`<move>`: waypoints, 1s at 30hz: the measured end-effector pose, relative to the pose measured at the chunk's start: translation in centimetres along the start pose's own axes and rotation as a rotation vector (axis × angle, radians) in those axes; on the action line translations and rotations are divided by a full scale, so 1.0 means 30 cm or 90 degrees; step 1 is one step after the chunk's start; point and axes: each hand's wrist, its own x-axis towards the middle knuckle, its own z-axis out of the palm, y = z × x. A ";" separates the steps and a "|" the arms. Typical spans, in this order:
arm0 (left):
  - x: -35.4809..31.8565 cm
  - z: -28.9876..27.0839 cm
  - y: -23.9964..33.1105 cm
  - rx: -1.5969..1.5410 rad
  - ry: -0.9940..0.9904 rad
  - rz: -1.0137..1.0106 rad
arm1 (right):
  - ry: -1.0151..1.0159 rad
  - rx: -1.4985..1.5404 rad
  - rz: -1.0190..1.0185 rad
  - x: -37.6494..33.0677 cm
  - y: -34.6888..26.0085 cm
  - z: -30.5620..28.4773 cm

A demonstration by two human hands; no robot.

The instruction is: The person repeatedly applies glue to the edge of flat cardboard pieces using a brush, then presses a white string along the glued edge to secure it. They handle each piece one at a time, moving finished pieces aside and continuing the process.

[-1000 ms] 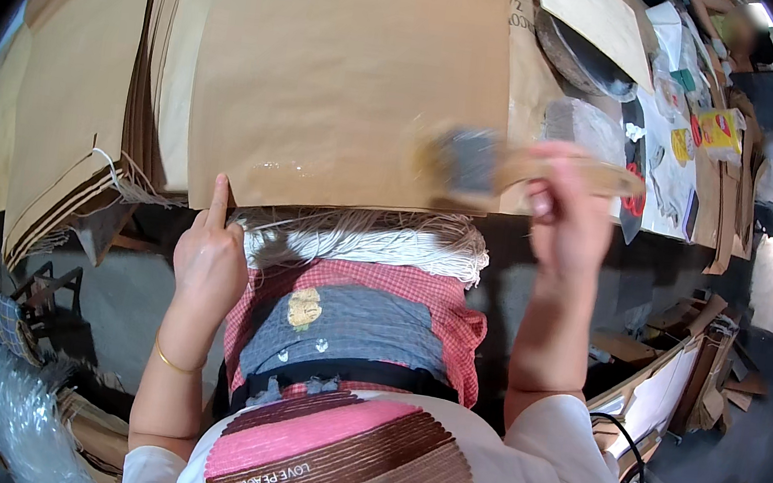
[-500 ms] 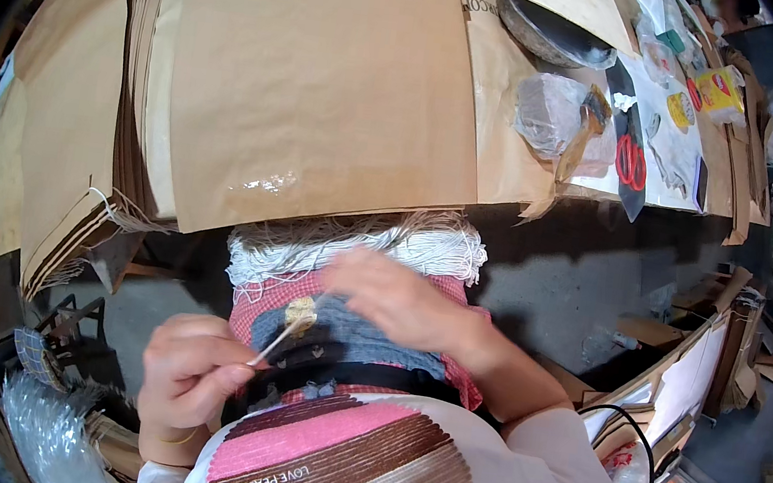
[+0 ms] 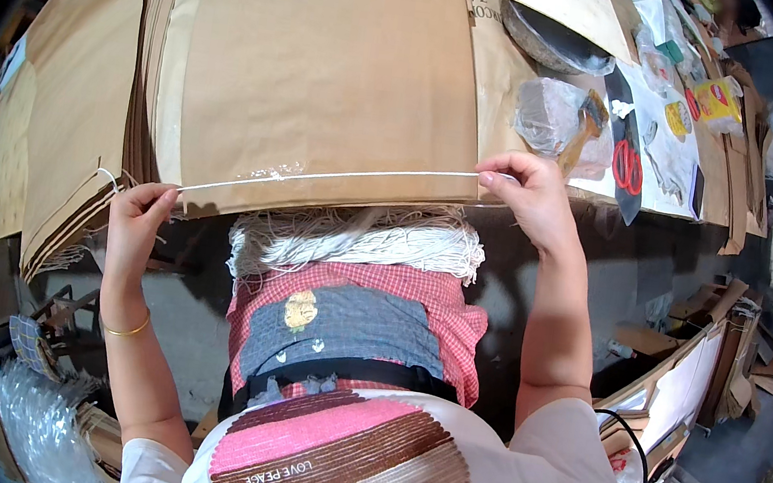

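A white cord (image 3: 347, 173) is stretched nearly straight between my two hands, just over the near edge of a large brown paper sheet (image 3: 333, 51). My left hand (image 3: 134, 220) pinches one end beside the sheet's near left corner. Over the near right corner, my right hand (image 3: 529, 196) pinches the other end between thumb and fingers. Below the cord, a shiny wet-looking patch (image 3: 271, 171) marks the paper. A thick bundle of white cords (image 3: 357, 246) lies across my lap, on a red checked apron with a blue-grey panel.
Stacked brown sheets (image 3: 77, 88) with cord ends stand at left. Toward the right lie red-handled scissors (image 3: 625, 167), a brush (image 3: 585, 136) beside a plastic-wrapped block (image 3: 547, 112), and a dark round basin (image 3: 556, 42). Clear plastic strips (image 3: 45, 431) sit at lower left.
Both hands have risen from my lap to the paper's near edge and spread apart. The cord, earlier slanting from my left hand, is now drawn out between both.
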 end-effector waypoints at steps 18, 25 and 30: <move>-0.042 0.184 -0.046 0.639 0.361 0.409 | -0.005 0.125 0.032 0.066 0.156 0.110; -0.049 0.239 -0.093 0.329 0.099 0.407 | 0.015 0.020 -0.093 0.047 0.161 0.161; -0.031 0.208 -0.080 0.375 -0.009 0.469 | 0.257 -0.187 -0.208 0.029 0.146 0.239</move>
